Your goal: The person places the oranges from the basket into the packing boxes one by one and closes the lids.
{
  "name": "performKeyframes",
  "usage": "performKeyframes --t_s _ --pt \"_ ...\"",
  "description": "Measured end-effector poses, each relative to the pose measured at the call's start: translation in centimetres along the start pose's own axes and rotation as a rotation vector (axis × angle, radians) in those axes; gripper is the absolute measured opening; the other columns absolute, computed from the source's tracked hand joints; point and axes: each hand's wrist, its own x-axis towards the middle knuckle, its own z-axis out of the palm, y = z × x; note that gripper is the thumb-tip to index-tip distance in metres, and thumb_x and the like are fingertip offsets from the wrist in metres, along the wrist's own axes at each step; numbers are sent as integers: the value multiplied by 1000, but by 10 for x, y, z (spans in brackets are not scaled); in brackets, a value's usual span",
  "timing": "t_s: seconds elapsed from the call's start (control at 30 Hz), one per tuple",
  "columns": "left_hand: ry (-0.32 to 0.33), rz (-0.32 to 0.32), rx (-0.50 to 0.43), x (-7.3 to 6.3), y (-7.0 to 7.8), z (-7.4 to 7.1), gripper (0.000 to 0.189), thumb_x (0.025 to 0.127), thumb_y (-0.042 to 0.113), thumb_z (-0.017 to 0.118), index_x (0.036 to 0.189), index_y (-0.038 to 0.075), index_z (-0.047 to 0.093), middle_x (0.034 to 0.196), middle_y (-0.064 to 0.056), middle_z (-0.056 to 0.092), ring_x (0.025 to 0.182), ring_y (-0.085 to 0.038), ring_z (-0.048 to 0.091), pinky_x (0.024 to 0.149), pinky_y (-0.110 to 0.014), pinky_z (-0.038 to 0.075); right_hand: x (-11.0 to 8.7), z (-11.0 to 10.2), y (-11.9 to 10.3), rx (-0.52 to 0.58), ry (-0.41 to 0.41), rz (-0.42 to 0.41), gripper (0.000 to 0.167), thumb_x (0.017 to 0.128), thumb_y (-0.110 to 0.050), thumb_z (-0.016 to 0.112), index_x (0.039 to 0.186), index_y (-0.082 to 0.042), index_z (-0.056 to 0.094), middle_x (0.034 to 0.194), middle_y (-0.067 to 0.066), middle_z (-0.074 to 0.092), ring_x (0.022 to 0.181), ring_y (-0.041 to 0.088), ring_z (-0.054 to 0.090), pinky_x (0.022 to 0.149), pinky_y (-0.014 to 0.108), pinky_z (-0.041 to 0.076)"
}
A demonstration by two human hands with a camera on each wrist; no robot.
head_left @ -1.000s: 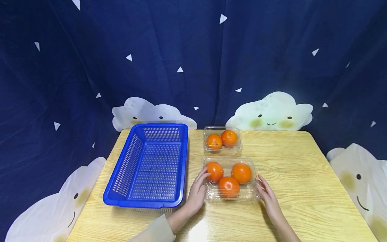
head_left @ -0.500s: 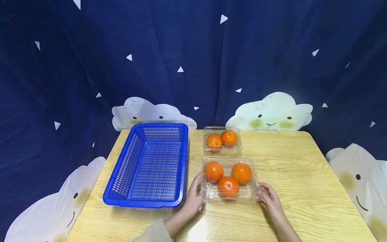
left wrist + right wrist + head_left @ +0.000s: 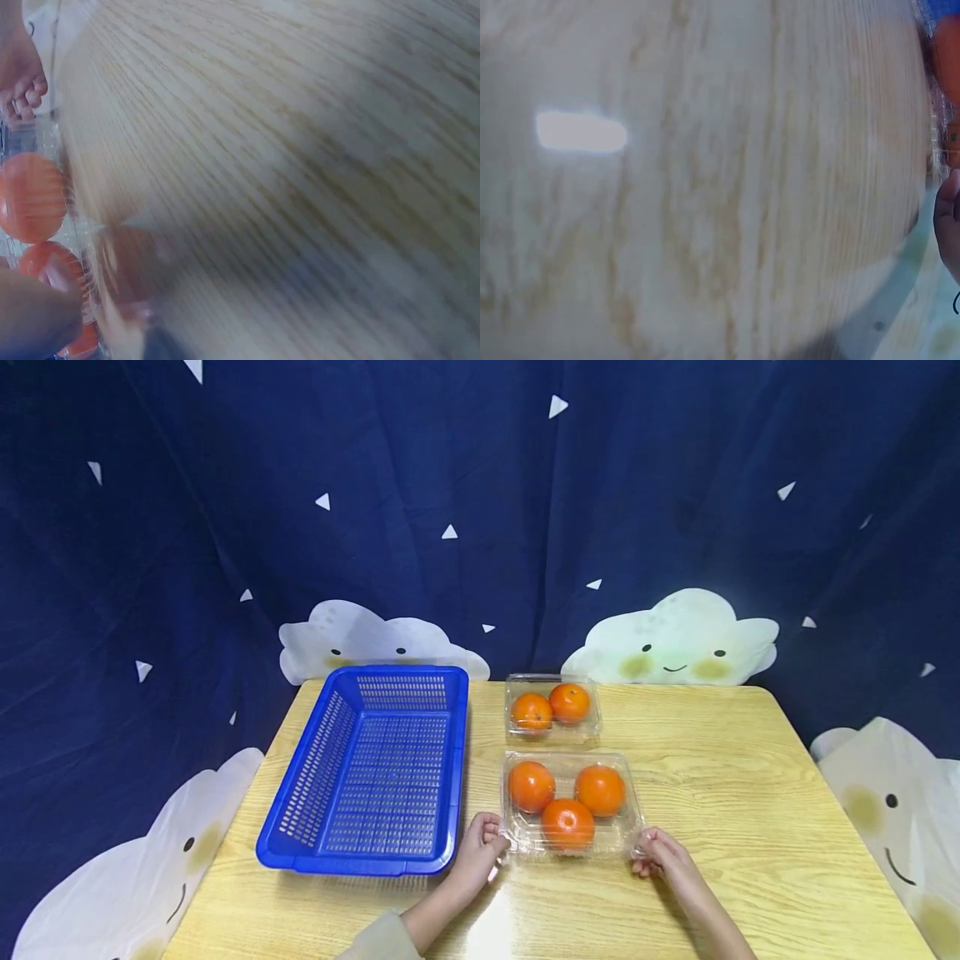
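Note:
A clear plastic clamshell box (image 3: 611, 837) with three oranges (image 3: 567, 824) inside sits on the table in the head view, its lid lying over the fruit. My left hand (image 3: 476, 860) pinches its near left corner, fingers curled. At the near right corner my right hand (image 3: 669, 862) pinches the rim between thumb and fingers. In the left wrist view, part of my left hand (image 3: 37, 315) overlaps the box, and my right hand (image 3: 21, 79) shows at its far end. Only the edge of my right hand (image 3: 948, 225) enters the right wrist view.
A smaller clear box (image 3: 517, 733) with two oranges (image 3: 569, 702) stands just behind. To the left is a blue perforated plastic basket (image 3: 455, 760). The wooden table (image 3: 750, 793) ends at a dark blue curtain (image 3: 495, 460) printed with clouds.
Both hands have slid nearer along the box's sides to its front corners, and their fingers have curled in at the rim. The box stays in place.

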Motion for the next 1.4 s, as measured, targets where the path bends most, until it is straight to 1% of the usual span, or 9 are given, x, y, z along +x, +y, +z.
performKeyframes --t_s 0.07,0.17,0.33,0.53,0.97,1.07,1.2,1.3,1.4 --pt "-39 -39 -27 0 0 -1 19 73 -7 48 92 -10 46 71 -7 51 56 -7 46 48 -16 36 0 -4 0 30 -74 -28 21 97 -14 36 89 -2 51 76 3 61 67 11 58 62 25 49" --pt "-92 -88 -91 1 -3 -2 7 75 -6 46 80 -1 44 64 -12 57 49 -8 49 45 -18 40 1 -8 0 91 -170 -61 24 97 -11 34 90 -3 55 79 2 64 69 11 61 64 25 50" --pt "-139 -157 -214 8 -15 -3 13 76 -6 44 76 7 41 64 -12 59 50 -10 55 47 -19 47 2 -12 -2 151 -282 -58 30 97 -9 31 91 0 59 82 4 67 74 13 64 67 26 52" --pt "-145 -185 -252 15 -32 -3 12 76 -5 45 73 7 46 60 -3 57 49 -9 55 47 -19 48 4 -16 -2 192 -368 -8 32 96 -6 29 89 -3 60 80 1 67 72 11 64 65 23 52" --pt "-135 -197 -254 14 -31 -3 8 76 -4 47 77 3 49 59 -1 58 48 -7 54 46 -17 46 3 -21 3 224 -396 -53 38 95 -1 28 89 -11 64 79 -3 66 70 6 62 64 21 51" --pt "-134 -193 -251 10 -21 -4 6 77 -6 46 80 -1 50 59 -1 59 48 -6 54 46 -16 45 4 -21 4 236 -412 -68 39 95 0 27 89 -10 65 79 -2 67 70 6 62 64 21 51" --pt "-132 -188 -256 9 -19 -4 7 77 -7 46 82 -3 50 60 -1 59 48 -6 54 46 -16 45 4 -21 4 257 -420 -78 40 94 2 27 90 -9 65 79 -2 67 70 6 62 64 20 51" --pt "-127 -191 -262 13 -31 -4 7 77 -6 47 81 0 50 59 -1 59 48 -6 54 45 -16 45 4 -21 3 264 -421 -67 39 94 1 27 90 -9 65 80 -1 67 71 6 63 64 21 52" --pt "-123 -189 -261 14 -32 -4 7 76 -4 48 79 2 50 59 0 59 48 -6 54 45 -16 45 4 -20 2 258 -419 -48 37 95 0 28 90 -8 64 80 -1 67 71 7 63 65 21 52"
